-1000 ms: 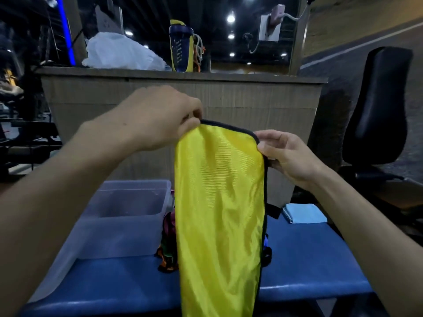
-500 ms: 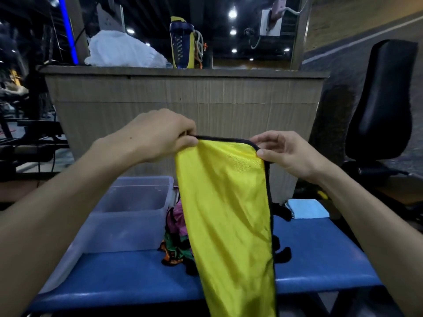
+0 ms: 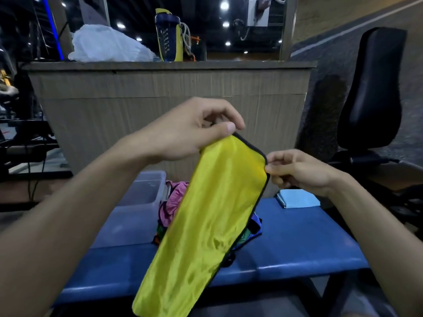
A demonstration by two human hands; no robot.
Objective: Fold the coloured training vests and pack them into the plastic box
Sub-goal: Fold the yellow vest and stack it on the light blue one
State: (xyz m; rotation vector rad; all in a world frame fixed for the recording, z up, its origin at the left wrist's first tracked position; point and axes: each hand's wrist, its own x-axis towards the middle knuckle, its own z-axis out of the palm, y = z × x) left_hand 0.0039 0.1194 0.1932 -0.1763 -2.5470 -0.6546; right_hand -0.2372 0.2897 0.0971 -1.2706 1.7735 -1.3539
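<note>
Each grip pinches the yellow vest, which hides part of the vest pile beside the plastic box.

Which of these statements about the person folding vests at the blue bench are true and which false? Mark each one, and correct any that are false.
1. Both hands pinch the top edge of the yellow vest, the left hand at one corner and the right hand at the other. True.
2. The yellow vest lies folded inside the clear plastic box. False: it hangs in the air in front of the blue bench.
3. A heap of coloured vests lies on the bench beside the box. True.
4. A light blue folded cloth lies inside the box. False: it lies on the bench's far right part.
</note>
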